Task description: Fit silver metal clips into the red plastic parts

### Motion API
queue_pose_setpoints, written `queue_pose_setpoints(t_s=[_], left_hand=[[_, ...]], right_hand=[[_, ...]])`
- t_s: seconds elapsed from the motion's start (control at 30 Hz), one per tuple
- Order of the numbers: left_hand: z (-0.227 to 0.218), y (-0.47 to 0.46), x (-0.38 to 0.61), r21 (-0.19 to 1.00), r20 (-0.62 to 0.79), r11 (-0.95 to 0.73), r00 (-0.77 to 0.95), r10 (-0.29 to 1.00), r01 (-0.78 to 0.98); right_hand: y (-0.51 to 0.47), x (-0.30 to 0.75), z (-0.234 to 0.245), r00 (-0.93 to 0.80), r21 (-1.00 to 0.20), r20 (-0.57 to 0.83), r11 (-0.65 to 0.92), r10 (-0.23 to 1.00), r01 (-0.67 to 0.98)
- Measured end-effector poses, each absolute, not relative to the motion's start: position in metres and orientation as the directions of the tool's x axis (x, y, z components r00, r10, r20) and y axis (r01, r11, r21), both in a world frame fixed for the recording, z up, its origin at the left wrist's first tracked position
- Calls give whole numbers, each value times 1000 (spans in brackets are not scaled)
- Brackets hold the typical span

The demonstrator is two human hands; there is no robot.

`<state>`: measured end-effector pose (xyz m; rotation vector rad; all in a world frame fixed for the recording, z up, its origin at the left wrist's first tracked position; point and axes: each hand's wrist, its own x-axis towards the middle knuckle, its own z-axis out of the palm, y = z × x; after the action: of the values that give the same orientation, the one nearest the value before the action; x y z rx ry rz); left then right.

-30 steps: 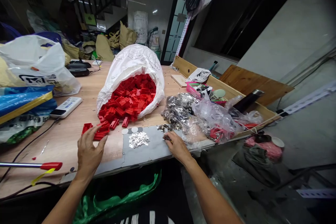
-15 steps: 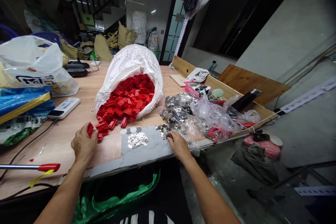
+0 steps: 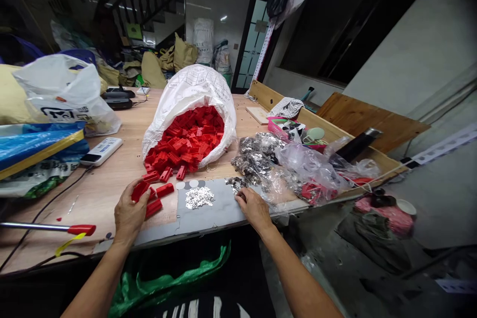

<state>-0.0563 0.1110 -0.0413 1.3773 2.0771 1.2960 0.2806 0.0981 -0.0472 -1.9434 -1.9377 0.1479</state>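
My left hand (image 3: 129, 212) is curled around a few red plastic pieces (image 3: 139, 190) at the table's front, left of centre. Two more such blocks, one being a red piece (image 3: 165, 189), lie just right of its fingers. My right hand (image 3: 255, 209) has thumb and forefinger pinched together over the grey mat (image 3: 227, 211); whatever is between them is too small to make out. Beside those fingertips lie small dark metal parts (image 3: 234, 183). Between both hands sits a pile of small silvery metal parts (image 3: 199, 198).
A white woven sack (image 3: 194, 82) lies open towards me, spilling red pieces. Clear plastic bags (image 3: 305, 161) crowd the right side, by a wooden tray (image 3: 387, 161). To the left are a white power strip (image 3: 102, 151), plastic bags and a red-handled lever (image 3: 82, 229).
My left hand has drawn several red pieces nearer and to the right, away from the heap. The right hand stays near the dark metal parts. The view has shifted slightly left.
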Motion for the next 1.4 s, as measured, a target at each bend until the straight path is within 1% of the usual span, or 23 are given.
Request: queue_pose_setpoints(t_s=[0.07,0.13,0.17,0.23,0.27,0.33,0.4,0.47,0.57,0.63,0.77,0.87,1.0,1.07,1.23,1.33,1.4], left_hand=[[-36,109,-55,857,224,75,-499,837,509],[-28,106,-51,922,205,13,-517,831,386],[-23,105,-49,961,167,-20,-519,838,276],[-13,100,-43,998,43,-64,-474,880,-29],[-9,97,-40,981,-33,-50,-414,910,-190],[-2,90,-35,894,-182,42,-275,944,-447],[2,82,-32,795,-288,148,-153,945,-588],[3,74,-29,727,-328,213,-58,943,-653],[0,64,-26,671,-321,280,72,944,-687],[-3,59,-24,627,-337,325,129,933,-708],[-8,53,-21,517,-370,387,207,905,-764],[-9,50,-19,484,-351,393,239,905,-782],[-10,43,-17,577,-330,354,187,925,-736],[-12,40,-16,619,-332,358,181,926,-699],[-15,38,-10,722,-322,364,180,929,-588],[-19,37,-3,818,-296,310,108,949,-485],[-23,38,0,860,-291,286,53,955,-423]], right_hand=[[98,281,-46,33,-342,199,38,980,939],[98,282,-45,20,-346,203,52,979,937],[98,282,-45,13,-349,209,62,978,935],[98,285,-45,0,-358,232,85,973,930],[99,286,-45,-7,-363,245,98,969,926],[100,288,-46,-13,-376,267,117,964,919],[101,290,-48,-7,-391,270,117,963,913],[101,291,-49,11,-414,256,99,967,905],[102,292,-50,35,-461,250,87,968,883],[103,293,-49,35,-493,293,119,955,862],[102,292,-43,48,-533,392,184,919,826],[100,289,-36,99,-584,379,155,920,797],[92,281,-27,151,-685,320,118,935,719],[87,272,-24,141,-732,287,122,947,670],[69,239,-20,8,-835,193,160,981,526],[56,216,-22,-93,-870,154,180,984,459],[48,203,-24,-149,-888,129,181,980,423]])
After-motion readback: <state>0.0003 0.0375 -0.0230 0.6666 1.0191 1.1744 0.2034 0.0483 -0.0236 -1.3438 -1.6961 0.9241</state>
